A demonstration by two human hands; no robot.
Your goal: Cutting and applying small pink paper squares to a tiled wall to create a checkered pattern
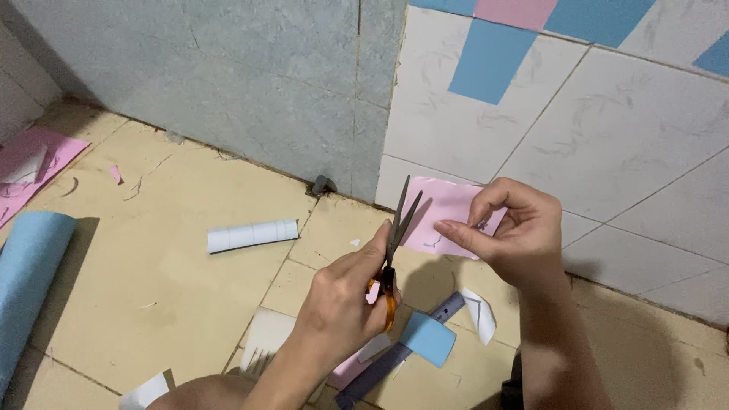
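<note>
Both hands work at a pink paper piece with scissors, low over a tiled floor.

Left hand (pixel 345 300) is clamped around the orange handles of the scissors (pixel 395 243), whose dark blades stand open and point up, the tips right at the left edge of the pink paper piece (pixel 448 216). Right hand (pixel 516 235) pinches that paper between thumb and fingers, holding it in the air in front of the wall. Just below the hands, on the floor (pixel 175 288), lie a blue paper scrap (pixel 429 339), a purple ruler (pixel 399 353) and a curled white scrap (pixel 480 313). Farther left rest a white paper roll (pixel 253 234), a large blue roll (pixel 26 273) and a pink sheet (pixel 30 171). Beyond, blue and pink rectangles (pixel 493 57) are stuck on the white tiled wall (pixel 623 121).
</note>
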